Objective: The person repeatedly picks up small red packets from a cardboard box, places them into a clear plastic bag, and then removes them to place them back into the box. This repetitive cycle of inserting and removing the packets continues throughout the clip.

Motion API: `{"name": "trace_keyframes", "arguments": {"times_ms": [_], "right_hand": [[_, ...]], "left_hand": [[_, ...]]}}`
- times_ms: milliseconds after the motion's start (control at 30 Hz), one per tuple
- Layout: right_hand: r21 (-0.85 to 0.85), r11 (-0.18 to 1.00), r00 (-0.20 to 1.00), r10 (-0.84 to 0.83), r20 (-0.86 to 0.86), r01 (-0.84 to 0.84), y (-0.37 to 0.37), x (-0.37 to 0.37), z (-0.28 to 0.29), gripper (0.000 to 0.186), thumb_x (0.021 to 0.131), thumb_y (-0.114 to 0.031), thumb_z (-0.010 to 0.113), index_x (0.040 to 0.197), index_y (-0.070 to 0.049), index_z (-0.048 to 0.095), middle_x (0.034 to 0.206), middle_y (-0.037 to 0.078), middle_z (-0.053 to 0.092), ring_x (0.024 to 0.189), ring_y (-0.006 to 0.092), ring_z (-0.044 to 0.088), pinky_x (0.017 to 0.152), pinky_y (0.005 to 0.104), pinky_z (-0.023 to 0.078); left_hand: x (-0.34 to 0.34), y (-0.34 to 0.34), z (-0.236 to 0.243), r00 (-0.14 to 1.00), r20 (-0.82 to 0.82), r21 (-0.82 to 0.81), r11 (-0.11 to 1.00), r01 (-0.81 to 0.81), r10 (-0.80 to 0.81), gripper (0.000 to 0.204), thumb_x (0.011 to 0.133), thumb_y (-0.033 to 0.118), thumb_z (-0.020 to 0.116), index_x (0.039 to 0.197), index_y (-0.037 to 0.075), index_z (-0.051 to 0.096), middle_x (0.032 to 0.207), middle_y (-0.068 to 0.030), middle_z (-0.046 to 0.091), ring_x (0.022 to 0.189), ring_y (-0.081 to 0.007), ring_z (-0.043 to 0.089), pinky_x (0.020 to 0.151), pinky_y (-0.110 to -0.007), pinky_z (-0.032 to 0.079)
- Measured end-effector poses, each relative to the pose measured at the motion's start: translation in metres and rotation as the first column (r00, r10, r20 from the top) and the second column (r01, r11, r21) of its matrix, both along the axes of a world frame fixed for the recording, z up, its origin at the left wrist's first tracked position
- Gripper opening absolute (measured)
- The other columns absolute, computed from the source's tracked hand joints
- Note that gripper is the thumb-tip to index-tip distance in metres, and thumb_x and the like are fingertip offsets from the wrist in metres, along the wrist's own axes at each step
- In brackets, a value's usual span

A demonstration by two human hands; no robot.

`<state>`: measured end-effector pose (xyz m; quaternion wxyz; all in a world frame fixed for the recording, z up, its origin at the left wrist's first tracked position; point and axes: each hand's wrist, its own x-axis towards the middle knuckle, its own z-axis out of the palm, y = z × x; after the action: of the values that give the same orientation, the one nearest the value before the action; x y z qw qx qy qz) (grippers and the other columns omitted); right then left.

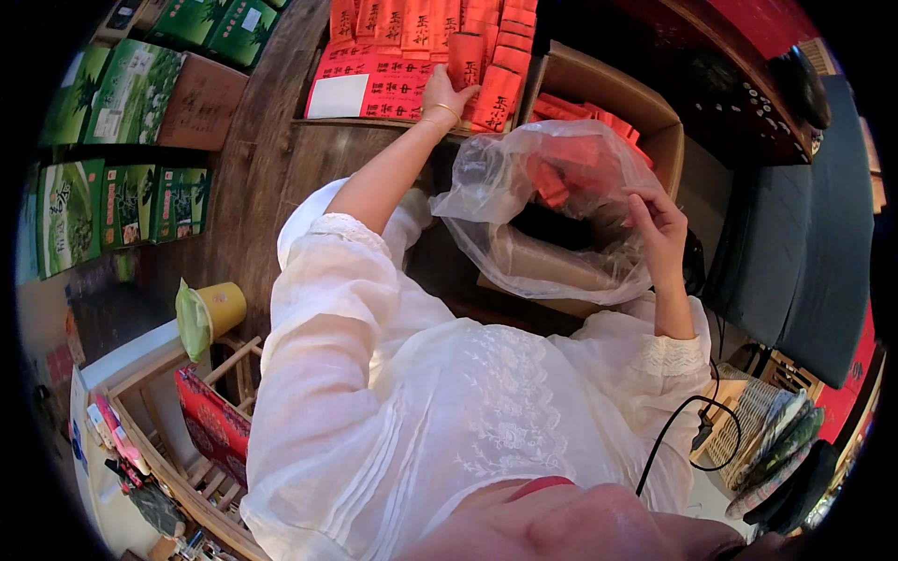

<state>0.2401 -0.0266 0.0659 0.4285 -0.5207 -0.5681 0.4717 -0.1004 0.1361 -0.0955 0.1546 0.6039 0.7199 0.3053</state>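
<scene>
My left hand [447, 95] reaches forward to a shallow box printed in red with black characters [398, 93]. Its thumb and fingers close on the lower end of a slim red packet [466, 58], which stands a little above the others. Rows of similar red packets [416, 26] fill the far part of that box. My right hand [659, 224] pinches the rim of a clear plastic bag [500, 248]. The bag lines an open cardboard box [662, 150], and more red packets [554, 187] lie in it, partly seen through the film.
Green cartons [70, 210] are stacked at the left, beside a brown carton [198, 101]. A yellow bin [224, 309] with a green liner stands near a wooden chair [173, 463]. At the right are a dark padded seat [772, 252], a wicker basket [748, 425] and a black cable [655, 449].
</scene>
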Motion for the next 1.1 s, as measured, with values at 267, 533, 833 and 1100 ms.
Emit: {"name": "trace_keyframes", "arguments": {"times_ms": [267,533,833,1100], "right_hand": [[-0.017,1.000,0.998,0.023,0.060,-0.023,0.000,-0.003,0.000,0.013,0.088,-0.008,0.061,0.098,-0.001,0.067,0.085,0.001,0.062,0.066,0.0061,0.055,0.060,0.0184,0.044],[-0.128,0.948,0.782,0.314,0.538,-0.292,-0.009,0.002,-0.005,0.024,0.080,-0.010,0.065,0.102,-0.003,0.061,0.089,0.012,0.062,0.079,0.0273,0.061,0.070,0.0344,0.051],[0.021,0.893,0.521,0.243,0.819,-0.449,-0.012,-0.004,-0.014,0.030,0.075,-0.012,0.066,0.102,-0.005,0.056,0.095,0.012,0.057,0.092,0.0306,0.057,0.077,0.0402,0.050],[-0.217,0.794,0.337,0.465,0.819,-0.568,-0.030,0.002,-0.023,0.039,0.075,-0.011,0.065,0.111,-0.004,0.054,0.094,0.012,0.055,0.089,0.0294,0.056,0.077,0.0386,0.047]], "left_hand": [[-0.010,-0.011,-0.001,0.996,0.016,-0.102,0.990,0.094,-0.093,0.063,0.065,0.027,0.080,0.115,0.001,0.049,0.103,-0.0230,0.062,0.099,-0.0382,0.059,0.085,-0.044,0.047],[-0.003,-0.009,0.045,0.981,-0.185,0.177,0.980,0.091,-0.058,0.042,0.074,0.002,0.057,0.114,0.001,0.043,0.111,-0.0236,0.054,0.098,-0.0426,0.055,0.087,-0.048,0.045],[0.145,0.022,0.095,0.767,-0.095,0.229,0.736,0.637,-0.635,0.029,0.081,0.008,0.059,0.109,0.005,0.056,0.104,-0.0139,0.060,0.099,-0.0313,0.058,0.087,-0.041,0.046],[0.236,0.065,0.009,0.557,-0.126,-0.343,0.563,0.752,-0.821,0.051,0.071,0.024,0.073,0.118,0.011,0.057,0.117,-0.0134,0.059,0.112,-0.0315,0.054,0.095,-0.040,0.044]]}}
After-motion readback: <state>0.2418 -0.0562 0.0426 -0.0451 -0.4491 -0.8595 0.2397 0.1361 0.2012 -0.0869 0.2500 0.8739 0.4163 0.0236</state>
